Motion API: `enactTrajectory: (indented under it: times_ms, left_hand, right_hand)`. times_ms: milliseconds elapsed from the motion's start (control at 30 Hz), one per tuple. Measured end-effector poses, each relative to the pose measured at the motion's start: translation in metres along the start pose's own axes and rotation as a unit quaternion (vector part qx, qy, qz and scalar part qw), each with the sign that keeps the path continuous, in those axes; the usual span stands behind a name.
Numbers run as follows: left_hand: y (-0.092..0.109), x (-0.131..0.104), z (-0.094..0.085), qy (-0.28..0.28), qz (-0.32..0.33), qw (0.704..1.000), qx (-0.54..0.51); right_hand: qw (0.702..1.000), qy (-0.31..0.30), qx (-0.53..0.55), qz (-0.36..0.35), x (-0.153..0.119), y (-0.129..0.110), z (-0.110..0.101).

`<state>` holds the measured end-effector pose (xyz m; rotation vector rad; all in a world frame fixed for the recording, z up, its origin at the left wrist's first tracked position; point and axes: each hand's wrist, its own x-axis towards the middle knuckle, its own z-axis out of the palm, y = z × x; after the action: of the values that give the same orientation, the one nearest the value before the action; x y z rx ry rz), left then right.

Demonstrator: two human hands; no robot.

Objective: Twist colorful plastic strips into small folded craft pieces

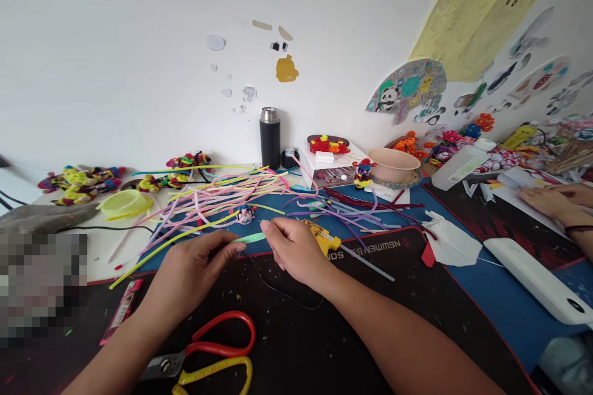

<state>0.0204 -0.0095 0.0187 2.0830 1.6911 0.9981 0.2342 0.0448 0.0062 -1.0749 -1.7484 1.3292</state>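
Observation:
Between my two hands a short light green strip is stretched above the black mat. My left hand pinches its left end between thumb and fingers. At the other end, my right hand is closed on the strip with curled fingers. Just behind my right hand lies a yellow glue gun, partly hidden by it. Pink and yellow pipe cleaners are heaped behind my hands, with a small white and pink figure at their front. Scissors with red and yellow handles rest below my left hand.
A black bottle and a white box stand by the wall. Purple pipe cleaners and white tissue lie to the right. A white power strip sits at far right, near another person's hands.

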Motion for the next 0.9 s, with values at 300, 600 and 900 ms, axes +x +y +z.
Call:
enactTrajectory:
  times_ms: [300, 600, 900]
  left_hand:
    - [0.016, 0.003, -0.005, -0.002, -0.036, 0.998, -0.042]
    - [0.013, 0.000, -0.005, -0.012, -0.068, 0.994, -0.089]
    - [0.016, -0.004, 0.011, 0.018, 0.172, 0.984, 0.048]
  right_hand:
    - [1.000, -0.005, 0.010, -0.006, -0.001, -0.001, 0.000]
    - [1.000, -0.001, 0.004, -0.011, -0.001, -0.005, -0.002]
    - [1.000, -0.024, -0.008, 0.002, -0.004, 0.002, 0.006]
